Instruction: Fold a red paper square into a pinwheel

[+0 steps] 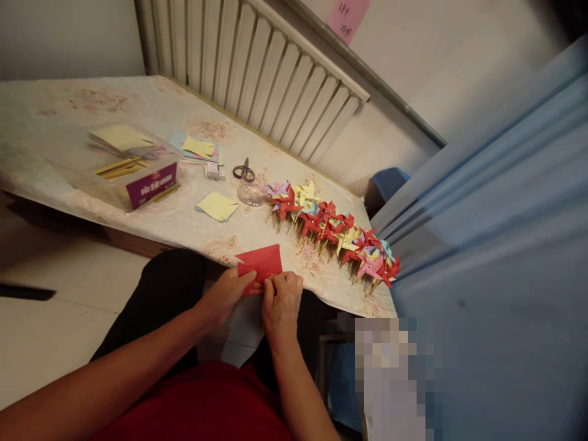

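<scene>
Red paper (267, 260) at the table's (174, 223) near edge, left of the pinwheels (328, 229); fingers of left hand (228, 295) and right hand (282, 303) pinch it; apparent step, shaping; next move calls for steady fingertip control.

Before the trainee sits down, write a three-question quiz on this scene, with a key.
1. True or false: the left hand and the right hand both touch the red paper.

2. Where are the pinwheels?
A) Inside the plastic box
B) At the right-hand part of the table
C) On top of the radiator

3. Fill in: the scissors have ____ handles.

Key: 1 true; 2 B; 3 black.
</scene>
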Motion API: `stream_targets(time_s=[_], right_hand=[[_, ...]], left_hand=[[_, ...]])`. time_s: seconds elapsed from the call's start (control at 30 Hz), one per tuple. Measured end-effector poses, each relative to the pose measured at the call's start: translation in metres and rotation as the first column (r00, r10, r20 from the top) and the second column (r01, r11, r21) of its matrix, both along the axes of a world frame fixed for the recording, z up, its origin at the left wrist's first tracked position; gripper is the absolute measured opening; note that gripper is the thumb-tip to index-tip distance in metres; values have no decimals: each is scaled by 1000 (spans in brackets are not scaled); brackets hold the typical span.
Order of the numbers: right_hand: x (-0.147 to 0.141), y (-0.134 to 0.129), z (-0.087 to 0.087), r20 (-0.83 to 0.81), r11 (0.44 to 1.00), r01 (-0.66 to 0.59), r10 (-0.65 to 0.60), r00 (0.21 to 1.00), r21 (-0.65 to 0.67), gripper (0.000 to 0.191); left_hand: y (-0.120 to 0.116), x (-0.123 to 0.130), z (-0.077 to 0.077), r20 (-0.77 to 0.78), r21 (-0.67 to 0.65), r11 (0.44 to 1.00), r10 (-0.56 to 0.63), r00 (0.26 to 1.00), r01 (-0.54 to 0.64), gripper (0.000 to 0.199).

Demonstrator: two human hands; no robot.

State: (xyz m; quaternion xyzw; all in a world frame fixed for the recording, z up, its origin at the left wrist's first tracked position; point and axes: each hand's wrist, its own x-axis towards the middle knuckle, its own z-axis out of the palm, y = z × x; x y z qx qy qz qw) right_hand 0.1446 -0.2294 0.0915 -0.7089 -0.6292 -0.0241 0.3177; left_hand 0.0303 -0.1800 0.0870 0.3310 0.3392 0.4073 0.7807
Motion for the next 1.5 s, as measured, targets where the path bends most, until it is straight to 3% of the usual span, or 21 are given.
stream_targets(time_s=[0.23,0.57,1.5], right_hand=[[2,6,-6,-62,1000,2,-3,998,-5,16],[3,7,-8,-73,1000,3,-4,997,-15,17],[2,8,-9,-92,998,-9,3,996,-62,20]], left_hand=[[1,-1,-5,-35,7,1000,-16,999,16,19],[-1,0,5,-83,52,999,-2,997,6,12],[0,4,2,-70,31,999,32,997,-29,6]])
